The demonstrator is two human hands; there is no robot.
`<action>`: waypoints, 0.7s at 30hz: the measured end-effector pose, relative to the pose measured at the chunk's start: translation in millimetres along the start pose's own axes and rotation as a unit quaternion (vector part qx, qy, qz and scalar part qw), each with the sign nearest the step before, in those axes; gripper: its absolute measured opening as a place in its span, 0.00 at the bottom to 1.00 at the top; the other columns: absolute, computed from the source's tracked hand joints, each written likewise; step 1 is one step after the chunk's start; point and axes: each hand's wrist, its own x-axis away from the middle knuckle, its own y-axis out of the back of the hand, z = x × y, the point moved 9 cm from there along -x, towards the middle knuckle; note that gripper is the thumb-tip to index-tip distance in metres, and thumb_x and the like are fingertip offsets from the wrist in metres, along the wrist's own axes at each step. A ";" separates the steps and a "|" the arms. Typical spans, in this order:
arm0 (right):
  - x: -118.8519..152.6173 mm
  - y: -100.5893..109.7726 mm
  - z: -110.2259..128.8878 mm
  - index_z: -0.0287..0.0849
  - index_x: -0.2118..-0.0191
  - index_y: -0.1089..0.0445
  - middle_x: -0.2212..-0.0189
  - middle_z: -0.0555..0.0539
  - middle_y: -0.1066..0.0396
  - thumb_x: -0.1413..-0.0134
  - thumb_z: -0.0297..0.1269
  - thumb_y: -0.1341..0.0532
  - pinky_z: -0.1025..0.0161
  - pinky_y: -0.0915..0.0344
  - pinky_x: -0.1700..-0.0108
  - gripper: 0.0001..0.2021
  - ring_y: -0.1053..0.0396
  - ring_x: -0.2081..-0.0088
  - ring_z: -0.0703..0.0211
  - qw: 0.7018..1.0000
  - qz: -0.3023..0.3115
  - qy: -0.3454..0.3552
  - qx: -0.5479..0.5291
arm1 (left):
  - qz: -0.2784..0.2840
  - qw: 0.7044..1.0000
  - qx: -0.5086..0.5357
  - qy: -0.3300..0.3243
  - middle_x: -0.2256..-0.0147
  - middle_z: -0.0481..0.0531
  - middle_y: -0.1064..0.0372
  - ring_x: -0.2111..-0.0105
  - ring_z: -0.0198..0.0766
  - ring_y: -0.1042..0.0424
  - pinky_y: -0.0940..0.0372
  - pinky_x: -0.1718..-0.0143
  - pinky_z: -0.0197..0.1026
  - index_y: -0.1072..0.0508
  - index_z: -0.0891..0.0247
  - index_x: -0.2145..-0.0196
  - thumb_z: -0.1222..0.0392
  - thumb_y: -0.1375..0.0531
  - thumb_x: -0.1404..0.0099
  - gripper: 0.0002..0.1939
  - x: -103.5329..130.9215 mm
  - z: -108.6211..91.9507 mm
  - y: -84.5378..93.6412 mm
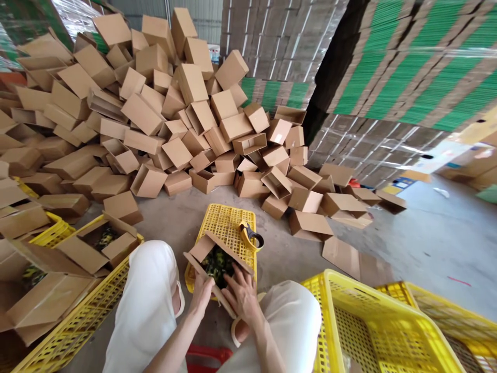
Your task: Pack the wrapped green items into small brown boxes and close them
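Note:
An open cardboard box (205,247) sits on an upturned yellow plastic crate (223,220) between my knees. Dark green and yellow items (218,263), too small to name, fill its inside. My left hand (201,294) grips the box's near left edge, thumb on top of the cardboard. At the near right side, my right hand (243,295) lies with its fingers spread over the box's opening and flap. A tape dispenser (250,235) with a black handle and yellow tape rests on the crate, just beyond the box.
A big heap of small cardboard boxes (174,150) spreads across the floor ahead. Yellow crates stand on both sides; the left crate (83,303) holds open filled boxes (95,241), the right one (373,321) is close to my knee. Wrapped cardboard stacks (411,67) rise behind.

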 end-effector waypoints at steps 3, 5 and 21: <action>-2.1 -5.3 17.7 0.46 0.63 0.20 0.48 0.41 0.21 0.27 0.45 0.41 0.43 0.34 0.34 0.15 0.31 0.37 0.40 1.000 -0.015 0.020 0.008 | 0.023 0.996 -0.077 -0.048 0.45 0.58 0.21 0.43 0.49 0.23 0.29 0.44 0.42 0.27 0.61 0.41 0.65 0.45 0.35 0.26 -13.2 -22.2 21.4; 0.9 -1.5 15.9 0.44 0.67 0.23 0.63 0.41 0.20 0.23 0.43 0.47 0.53 0.29 0.42 0.22 0.24 0.50 0.48 0.999 -0.054 0.002 -0.008 | 0.021 0.989 -0.133 -0.053 0.42 0.61 0.22 0.39 0.50 0.25 0.32 0.39 0.42 0.29 0.65 0.36 0.68 0.43 0.39 0.32 -31.8 -33.2 32.2; 19.6 -43.3 25.0 0.46 0.54 0.22 0.53 0.43 0.19 0.40 0.49 0.31 0.44 0.53 0.24 0.14 0.26 0.44 0.44 0.984 0.164 -0.070 0.011 | 0.119 0.969 -0.078 -0.202 0.42 0.60 0.20 0.39 0.51 0.24 0.34 0.34 0.46 0.22 0.64 0.40 0.62 0.35 0.35 0.25 -87.8 -103.7 17.9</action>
